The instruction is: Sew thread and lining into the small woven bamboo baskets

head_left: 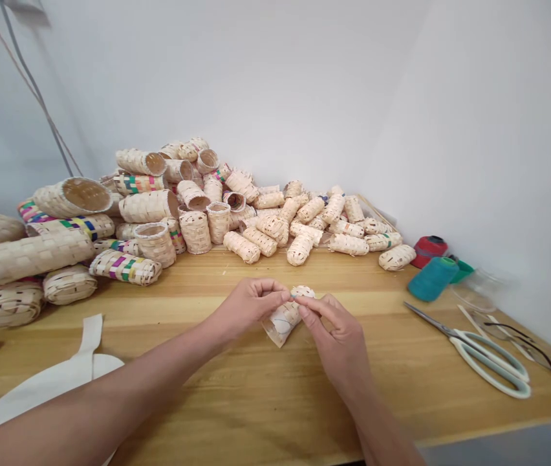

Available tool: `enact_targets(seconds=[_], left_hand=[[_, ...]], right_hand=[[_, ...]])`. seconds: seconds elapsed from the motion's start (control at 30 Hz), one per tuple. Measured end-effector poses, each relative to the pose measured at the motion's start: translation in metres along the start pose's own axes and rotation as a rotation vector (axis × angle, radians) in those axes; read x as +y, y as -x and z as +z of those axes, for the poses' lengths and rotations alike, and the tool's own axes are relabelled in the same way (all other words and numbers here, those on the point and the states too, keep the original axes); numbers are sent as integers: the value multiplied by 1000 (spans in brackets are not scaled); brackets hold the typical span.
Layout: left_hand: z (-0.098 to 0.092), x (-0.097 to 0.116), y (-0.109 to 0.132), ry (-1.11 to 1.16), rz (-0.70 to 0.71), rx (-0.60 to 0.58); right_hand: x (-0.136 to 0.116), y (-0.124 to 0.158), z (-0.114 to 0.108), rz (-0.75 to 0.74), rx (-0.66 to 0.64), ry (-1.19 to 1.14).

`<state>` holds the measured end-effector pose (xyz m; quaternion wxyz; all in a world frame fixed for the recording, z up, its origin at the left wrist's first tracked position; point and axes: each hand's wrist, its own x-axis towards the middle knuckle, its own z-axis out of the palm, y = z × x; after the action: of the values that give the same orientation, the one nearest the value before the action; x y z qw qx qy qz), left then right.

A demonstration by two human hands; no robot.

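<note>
A small woven wood-strip basket (pixel 280 323) lies on the table between my hands, its far end rounded and its near end flat-edged. A thin bluish thread (pixel 282 320) loops across it. Above the basket, my left hand (pixel 256 301) is closed in a pinch, thumb against forefinger, with a bit of blue thread at the tips. My right hand (pixel 337 336) pinches from the other side, its fingertips nearly meeting the left ones. Whether a needle is in the fingers is too small to tell.
Woven baskets (pixel 154 206) are piled along the wall, from large at left to small (pixel 299 249) at centre. Scissors (pixel 474 356), a teal thread spool (pixel 433 278), a red spool (pixel 429 251) and glasses (pixel 528 340) lie at right. White material (pixel 47 395) lies under my left arm.
</note>
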<state>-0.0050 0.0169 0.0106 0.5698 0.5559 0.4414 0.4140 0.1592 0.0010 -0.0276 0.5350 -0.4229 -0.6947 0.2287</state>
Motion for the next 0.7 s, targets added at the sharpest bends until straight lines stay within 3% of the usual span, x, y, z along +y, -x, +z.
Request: enact_targets(seconds=[0.7], left_hand=[[2,2,0,25,-14,-18]], right_hand=[[-2,1,-1,-46,-14,38]])
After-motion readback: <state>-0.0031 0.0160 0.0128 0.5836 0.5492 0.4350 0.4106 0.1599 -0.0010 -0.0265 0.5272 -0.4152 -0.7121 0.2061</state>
